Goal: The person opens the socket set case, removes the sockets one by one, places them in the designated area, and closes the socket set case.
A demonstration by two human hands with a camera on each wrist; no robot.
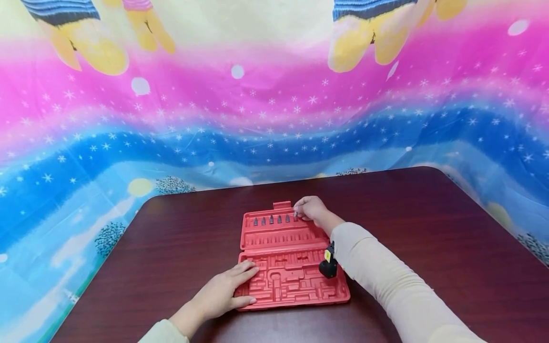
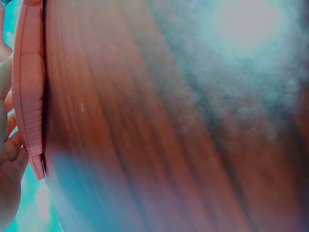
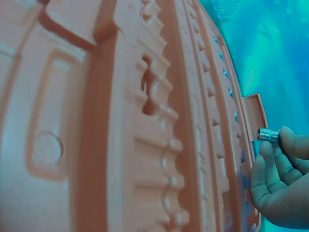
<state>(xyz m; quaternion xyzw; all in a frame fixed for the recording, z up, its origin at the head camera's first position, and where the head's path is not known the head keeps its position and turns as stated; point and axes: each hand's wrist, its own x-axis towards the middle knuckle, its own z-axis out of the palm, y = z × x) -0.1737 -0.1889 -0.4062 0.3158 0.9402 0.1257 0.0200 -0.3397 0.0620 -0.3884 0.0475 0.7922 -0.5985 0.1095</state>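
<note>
A red plastic tool case (image 1: 296,303) lies opened flat on the table, its moulded slots facing up. My left hand (image 1: 220,290) rests on the case's left edge, fingers extended over the rim and thumb near the front corner. At the far right of the upper half, my right hand (image 1: 311,209) pinches a small silver socket (image 3: 267,135) between thumb and fingertips. Along the top row of slots stand several small dark metal pieces (image 1: 271,219), left of that hand. In the left wrist view, the case's side wall (image 2: 32,87) shows beside the left fingers.
The dark brown wooden table (image 1: 193,238) extends on both sides of the case. A latch tab (image 1: 281,205) sticks out from the case's far edge. Behind the table hangs a colourful printed cloth (image 1: 266,95). A black wrist camera (image 1: 328,267) overhangs the case's right side.
</note>
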